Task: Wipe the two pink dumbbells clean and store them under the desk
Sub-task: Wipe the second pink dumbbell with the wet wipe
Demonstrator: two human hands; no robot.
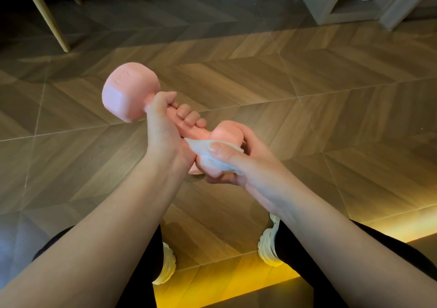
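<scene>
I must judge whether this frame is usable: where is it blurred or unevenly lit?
Head view: the pink dumbbell is softly blurred at its far head; the white wipe held by the right hand looks washed out; a yellow glow lights the floor near the bottom edge.

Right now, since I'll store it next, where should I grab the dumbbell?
Likely the far head of the dumbbell, from the upper left: the left hand wraps the thin bar and the right hand holds a wipe over the near head.
</scene>
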